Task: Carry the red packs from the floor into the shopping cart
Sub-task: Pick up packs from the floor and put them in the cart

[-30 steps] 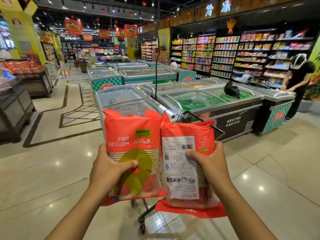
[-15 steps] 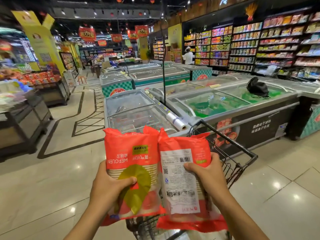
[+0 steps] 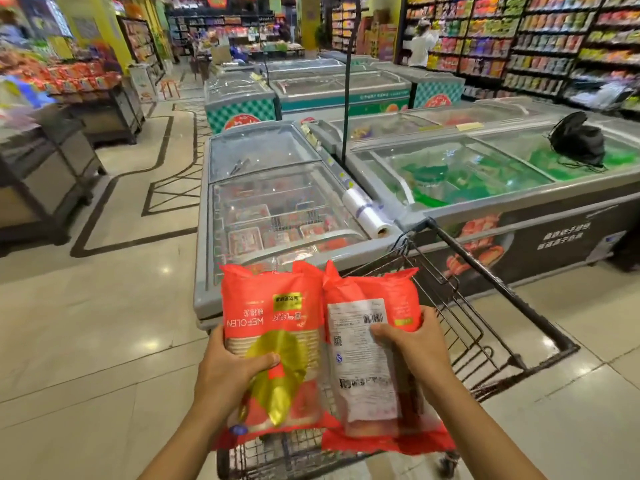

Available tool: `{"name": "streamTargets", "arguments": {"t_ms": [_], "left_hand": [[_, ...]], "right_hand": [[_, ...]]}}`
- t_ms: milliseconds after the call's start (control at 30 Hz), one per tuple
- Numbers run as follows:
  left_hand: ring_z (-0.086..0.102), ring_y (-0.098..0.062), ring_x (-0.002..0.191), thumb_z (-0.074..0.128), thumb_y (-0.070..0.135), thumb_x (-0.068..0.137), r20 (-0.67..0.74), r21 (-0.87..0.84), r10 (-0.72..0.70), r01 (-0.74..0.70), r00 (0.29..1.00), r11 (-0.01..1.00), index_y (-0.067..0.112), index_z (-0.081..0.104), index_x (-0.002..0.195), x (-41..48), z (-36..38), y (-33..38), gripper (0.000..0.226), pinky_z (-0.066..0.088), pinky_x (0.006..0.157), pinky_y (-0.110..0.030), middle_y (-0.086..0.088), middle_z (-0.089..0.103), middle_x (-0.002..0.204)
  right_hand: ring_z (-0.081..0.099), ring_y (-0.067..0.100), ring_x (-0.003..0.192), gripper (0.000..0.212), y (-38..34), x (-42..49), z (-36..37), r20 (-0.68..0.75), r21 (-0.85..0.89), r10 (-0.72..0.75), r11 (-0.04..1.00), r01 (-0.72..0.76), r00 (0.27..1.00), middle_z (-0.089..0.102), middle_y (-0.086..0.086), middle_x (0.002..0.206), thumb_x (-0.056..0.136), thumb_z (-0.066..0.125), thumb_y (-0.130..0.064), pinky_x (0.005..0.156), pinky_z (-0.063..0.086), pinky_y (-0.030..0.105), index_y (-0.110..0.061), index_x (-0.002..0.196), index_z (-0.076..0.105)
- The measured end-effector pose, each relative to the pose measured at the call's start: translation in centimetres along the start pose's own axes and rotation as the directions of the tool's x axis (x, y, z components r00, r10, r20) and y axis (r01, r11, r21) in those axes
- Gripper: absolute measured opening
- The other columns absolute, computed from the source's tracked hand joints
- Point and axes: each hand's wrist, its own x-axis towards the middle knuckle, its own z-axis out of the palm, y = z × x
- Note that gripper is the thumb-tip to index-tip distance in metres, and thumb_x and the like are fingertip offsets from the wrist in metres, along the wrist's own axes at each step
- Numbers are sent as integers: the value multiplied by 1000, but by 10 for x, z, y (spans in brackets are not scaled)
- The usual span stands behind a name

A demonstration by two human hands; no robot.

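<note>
Freezer chest dead ahead, glass lids down. Shopping cart sits under and ahead of me, basket running off to the right. Both red packs are off the floor, upright, side by side and touching, long axes vertical. Left pack clamped in my left grip, thumb across its front; right pack in my right grip, thumb on the label. Basket lies straight below the packs; right grip looks nearer its open middle, so lower that one first, I reckon
</note>
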Motion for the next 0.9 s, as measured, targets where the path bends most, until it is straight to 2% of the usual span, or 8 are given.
{"name": "streamTargets", "arguments": {"t_ms": [133, 267, 367, 433, 600, 733, 800, 900], "left_hand": [[77, -25, 91, 101, 42, 25, 2, -25, -57, 57, 998, 998, 28, 54, 123, 65, 32, -37, 110, 60, 85, -57, -1, 76, 108], [71, -23, 84, 101, 5, 52, 24, -56, -188, 189, 982, 980, 15, 50, 119, 115, 66, -64, 85, 53, 69, -36, -7, 71, 101], [76, -25, 83, 102, 19, 43, 45, -41, -290, 291, 956, 956, 19, 55, 119, 141, 85, -97, 89, 59, 75, -43, -8, 76, 100], [75, -26, 81, 103, 16, 46, 51, -16, -344, 345, 938, 939, 21, 52, 119, 155, 94, -122, 88, 60, 81, -50, -6, 76, 98], [68, -21, 81, 99, 22, 45, 14, 84, -461, 458, 887, 885, 22, 51, 116, 176, 120, -165, 85, 55, 72, -38, -2, 71, 97], [73, -27, 86, 96, 39, 27, 27, 99, -522, 518, 852, 850, 28, 51, 107, 193, 141, -215, 93, 59, 85, -53, 0, 74, 97], [71, -24, 84, 98, 32, 34, -16, 140, -567, 563, 824, 814, 24, 50, 105, 205, 159, -249, 86, 59, 83, -47, 1, 72, 95], [67, -16, 78, 101, 12, 54, -24, 165, -613, 608, 790, 777, 15, 53, 113, 225, 180, -281, 76, 50, 64, -28, 0, 71, 93]], "right_hand": [[75, 24, 80, 66, 14, 63, 20, -6, -60, 43, 997, -44, 999, 75, 7, 98, 54, 96, -26, 77, 63, 50, -22, 107, 57], [75, 23, 85, 68, 39, 125, 42, -16, -158, 121, 980, -122, 992, 75, 2, 98, 49, 96, -35, 81, 62, 51, -27, 105, 58], [75, 22, 87, 75, 71, 158, 55, -29, -221, 198, 955, -199, 980, 76, -2, 98, 42, 95, -45, 84, 61, 51, -31, 106, 58], [75, 21, 86, 75, 94, 178, 65, -22, -267, 240, 934, -237, 970, 76, -3, 97, 42, 94, -46, 85, 61, 49, -30, 107, 59], [71, 21, 81, 59, 153, 214, 82, -52, -427, 351, 838, -339, 935, 74, 1, 94, 61, 97, -30, 81, 59, 41, -22, 106, 61], [70, 24, 88, 63, 191, 243, 92, -60, -497, 413, 777, -386, 909, 74, 4, 101, 62, 96, -34, 82, 57, 38, -17, 113, 61], [69, 26, 93, 66, 236, 269, 106, -57, -553, 457, 726, -409, 888, 73, 5, 105, 64, 95, -36, 81, 53, 36, -16, 116, 61], [69, 26, 95, 63, 274, 303, 123, -33, -590, 491, 693, -414, 870, 72, 4, 105, 66, 94, -36, 85, 55, 37, -17, 115, 61]]}}
